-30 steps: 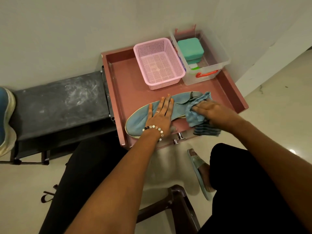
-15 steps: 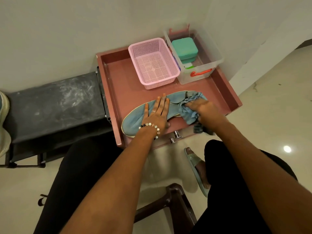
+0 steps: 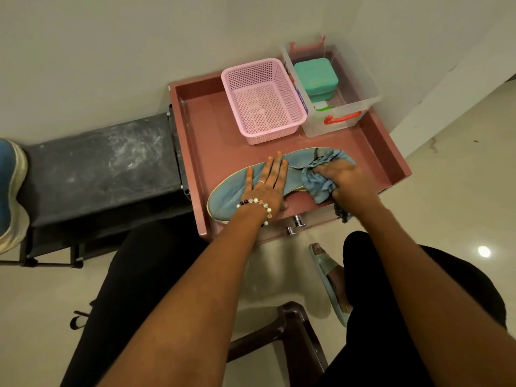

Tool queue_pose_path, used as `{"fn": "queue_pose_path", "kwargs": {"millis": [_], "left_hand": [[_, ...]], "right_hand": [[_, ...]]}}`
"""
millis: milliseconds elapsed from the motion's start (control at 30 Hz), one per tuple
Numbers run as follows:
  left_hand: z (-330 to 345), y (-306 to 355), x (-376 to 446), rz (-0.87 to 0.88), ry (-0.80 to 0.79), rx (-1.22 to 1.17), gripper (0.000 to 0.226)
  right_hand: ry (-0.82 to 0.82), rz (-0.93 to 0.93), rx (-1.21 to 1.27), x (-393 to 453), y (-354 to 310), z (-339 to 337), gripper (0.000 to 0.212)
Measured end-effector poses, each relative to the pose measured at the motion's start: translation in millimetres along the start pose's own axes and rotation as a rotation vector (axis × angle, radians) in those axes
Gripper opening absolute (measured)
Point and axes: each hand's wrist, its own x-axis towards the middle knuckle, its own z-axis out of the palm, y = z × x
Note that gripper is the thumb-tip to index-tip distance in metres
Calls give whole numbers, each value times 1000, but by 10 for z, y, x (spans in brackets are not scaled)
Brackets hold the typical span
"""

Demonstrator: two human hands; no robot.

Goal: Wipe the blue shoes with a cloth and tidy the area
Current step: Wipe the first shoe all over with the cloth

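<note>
Shoe: light blue fabric slip-on shoe with pale sole edging (image 3: 231, 195), lying on its side along the near part of the drawer tray, toe toward the left.
Tray: dusky pink open drawer with raised walls (image 3: 201, 127), two chrome knobs on its front face.
Left hand: left hand (image 3: 266, 188) laid flat on the middle of the shoe, fingers straight and close together, pressing down (bead bracelet at the wrist, ring on one finger).
Right hand: right hand (image 3: 344, 180) at the shoe's right end, fingers curled round the cloth and gripping it.
Cloth: crumpled blue-grey cloth (image 3: 317, 182), bunched against the shoe's right end; a darker striped tail hangs over the drawer's front edge.
Behind shoe: pink perforated plastic basket (image 3: 262, 100), and just beside it a clear plastic storage box with red handle (image 3: 349, 107) holding a teal rounded case (image 3: 315, 75).
Left of tray: dark scuffed bench top (image 3: 97, 163); second blue shoe with white sole (image 3: 11, 188) at the frame's left edge.
</note>
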Motion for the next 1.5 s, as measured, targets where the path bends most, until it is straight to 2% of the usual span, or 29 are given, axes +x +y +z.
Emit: {"fn": "queue_pose_path", "kwargs": {"millis": [100, 200, 267, 333, 433, 567, 633, 733, 800, 933, 1000, 1067, 1133, 1200, 1233, 1300, 1367, 1400, 1500], "left_hand": [[-18, -2, -7, 0, 4, 9, 92], [-42, 11, -20, 6, -25, 21, 89], [-24, 6, -12, 3, -26, 4, 91], [5, -14, 11, 8, 1, -3, 96], [15, -27, 15, 16, 3, -17, 95], [3, -35, 16, 17, -10, -26, 95], [15, -38, 12, 21, -10, -20, 94], [13, -41, 13, 21, -3, -5, 93], [8, -36, 20, 23, -4, -2, 96], [12, -35, 32, 22, -13, -12, 97], [24, -42, 36, 21, -13, -12, 97], [39, -40, 33, 21, -6, -4, 97], [35, -37, 32, 25, -8, -11, 97], [31, -39, 36, 25, -4, -25, 97], [27, -41, 37, 25, -2, -24, 97], [26, -44, 37, 23, 6, -15, 96], [33, -41, 33, 19, 4, -13, 97], [35, -39, 32, 18, 0, -14, 97], [37, -44, 34, 17, 3, -8, 97]], "right_hand": [[142, 245, 81, -15, -326, 339, 48], [36, 124, 139, 25, -556, 405, 47], [-80, -6, 156, 58, -364, 207, 49], [-132, -18, 122, 55, -81, -64, 45], [-18, 17, 72, 4, 157, -147, 37], [155, 235, 95, 33, -178, 307, 33], [141, 185, 154, 49, -376, 409, 32], [-41, -9, 197, 49, -326, 197, 44], [-125, 10, 161, 42, -91, -52, 52], [5, 100, 173, -11, 77, -244, 44], [129, 222, 258, -18, -83, -135, 40], [294, 442, 356, -20, -202, -96, 40], [479, 793, 451, -38, -136, -152, 39], [674, 1148, 654, -43, 17, -259, 37], [750, 1222, 796, -48, 90, -302, 36], [825, 1178, 1021, -61, 149, -310, 33], [696, 1093, 1055, -29, 1, -244, 30], [551, 1024, 946, -4, -113, -164, 32], [152, 776, 412, 18, -427, 222, 60]]}}
